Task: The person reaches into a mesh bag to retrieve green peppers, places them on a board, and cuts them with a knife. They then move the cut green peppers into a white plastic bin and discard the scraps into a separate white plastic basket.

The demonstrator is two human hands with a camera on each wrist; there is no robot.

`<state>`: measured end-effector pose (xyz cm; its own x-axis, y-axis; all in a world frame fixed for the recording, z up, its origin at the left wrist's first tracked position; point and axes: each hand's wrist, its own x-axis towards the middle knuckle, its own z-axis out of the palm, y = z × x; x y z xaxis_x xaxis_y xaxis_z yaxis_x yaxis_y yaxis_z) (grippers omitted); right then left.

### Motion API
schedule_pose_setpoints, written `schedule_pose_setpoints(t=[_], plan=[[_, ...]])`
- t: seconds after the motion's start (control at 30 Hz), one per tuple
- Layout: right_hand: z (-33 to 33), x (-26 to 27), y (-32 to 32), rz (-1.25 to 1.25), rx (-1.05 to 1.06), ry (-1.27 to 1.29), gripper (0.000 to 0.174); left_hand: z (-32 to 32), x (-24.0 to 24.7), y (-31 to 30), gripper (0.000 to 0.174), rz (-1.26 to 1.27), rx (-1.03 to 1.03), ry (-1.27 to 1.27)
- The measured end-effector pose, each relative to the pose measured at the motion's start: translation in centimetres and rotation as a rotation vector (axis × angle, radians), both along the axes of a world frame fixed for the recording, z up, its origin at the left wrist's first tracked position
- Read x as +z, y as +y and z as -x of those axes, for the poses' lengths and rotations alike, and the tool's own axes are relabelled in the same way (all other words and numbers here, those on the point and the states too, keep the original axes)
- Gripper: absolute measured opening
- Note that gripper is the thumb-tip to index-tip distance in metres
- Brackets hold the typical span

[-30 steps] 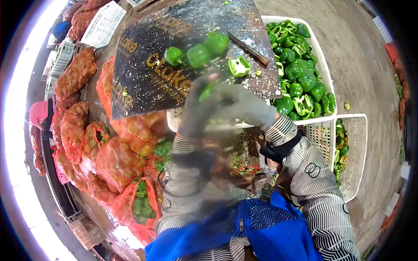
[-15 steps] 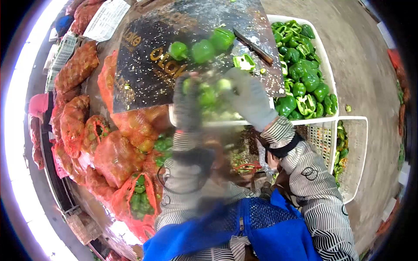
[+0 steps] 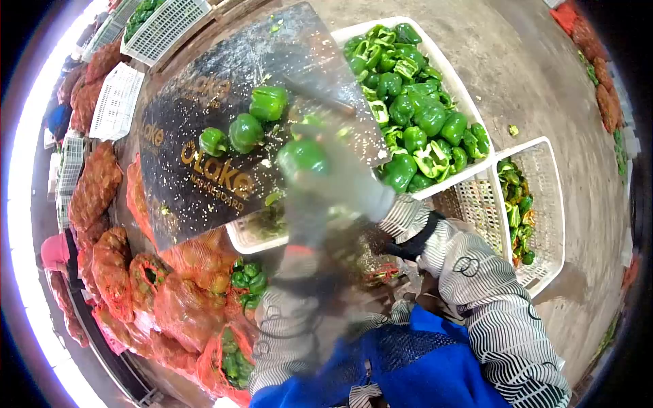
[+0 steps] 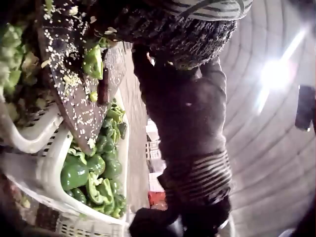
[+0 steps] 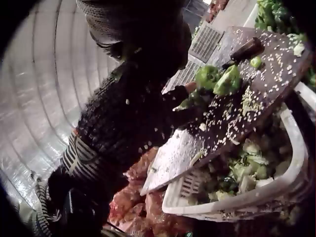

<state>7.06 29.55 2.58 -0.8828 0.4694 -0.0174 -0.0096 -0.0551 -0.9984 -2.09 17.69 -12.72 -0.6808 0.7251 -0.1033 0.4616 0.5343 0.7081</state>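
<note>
Motion blurs both gloved hands in the head view, over the near edge of the dark board (image 3: 204, 75). My left hand (image 3: 306, 212) grips a green bell pepper (image 3: 303, 160). Right beside that pepper is my right hand (image 3: 360, 182); its fingers are too blurred to read, and I cannot tell whether it holds something. In the right wrist view, the dark knit glove of the left hand (image 5: 116, 111) faces the right hand (image 5: 133, 29), and pale seeds show against the glove. Three green peppers, one of them (image 3: 246, 132), stand on the board. A cut pepper piece (image 4: 93, 63) and a knife (image 3: 323, 96) lie near them.
A white crate (image 3: 469, 88) of cut green peppers stands right of the board. Below it is another crate (image 3: 559, 224) with scraps. A bin (image 5: 190, 213) of trimmings sits under the board's near edge. Red net sacks (image 3: 183, 306) crowd the left. Seeds litter the board.
The head view has turned, so the board sits lower and further left. Half a second ago the hands were apart, with a pale green piece at the right fingers; now they are together at the pepper.
</note>
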Motion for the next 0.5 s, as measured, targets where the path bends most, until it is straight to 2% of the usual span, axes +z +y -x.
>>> schedule_pose_setpoints(t=[0.03, 0.07, 0.1, 0.13, 0.17, 0.2, 0.23, 0.3, 0.33, 0.37, 0.4, 0.43, 0.5], plan=[[-0.5, 0.5, 1.4, -0.095, -0.037, -0.080, 0.075, -1.0, 0.2, 0.4, 0.037, -0.434, 0.082, -0.084], [-1.0, -1.5, 3.2, -0.145, -0.093, 0.003, 0.075, -1.4, 8.2, 2.5, 0.034, -0.458, -0.077, 0.449], [-1.6, -1.3, 4.8, -0.226, -0.236, -0.055, 0.076, -0.7, 7.9, 3.4, 0.034, -0.448, -0.066, 0.456], [-2.2, -0.6, 6.4, -0.307, -0.381, -0.112, 0.077, 0.1, 7.6, 4.1, 0.035, -0.402, -0.005, 0.253], [-2.6, -0.1, 8.2, -0.252, -0.461, -0.002, 0.076, 0.6, 7.4, 4.5, 0.036, -0.355, 0.056, 0.049], [-3.5, -1.6, 10.5, -0.383, -0.537, -0.071, 0.078, 0.6, 9.4, 4.0, 0.040, -0.519, -0.124, 0.245], [-4.3, -2.7, 12.4, -0.529, -0.604, -0.288, 0.077, 1.2, 9.3, 4.6, 0.040, -0.513, -0.122, 0.252], [-6.0, -8.5, 16.2, -0.828, -0.559, -0.459, 0.074, 2.5, 9.2, 6.4, 0.042, 0.022, 0.040, 0.360], [-6.1, -8.4, 15.8, -0.822, -0.563, -0.456, 0.074, 2.6, 9.4, 7.1, 0.043, 0.096, 0.030, 0.358], [-6.5, -7.9, 14.8, -0.901, -0.332, -0.826, 0.069, 3.2, 8.4, 7.9, 0.046, 0.231, 0.029, 0.331], [-6.7, -7.6, 14.4, -0.955, -0.075, -1.191, 0.065, 3.4, 7.0, 7.8, 0.046, 0.187, -0.083, 0.476], [-6.7, -7.6, 14.6, -0.951, -0.075, -1.197, 0.065, 3.5, 5.7, 7.6, 0.045, 0.143, -0.197, 0.615], [-6.2, -7.6, 14.8, -1.057, -0.116, -1.175, 0.057, 2.7, 7.6, 8.7, 0.044, 0.248, -0.134, 0.539]])
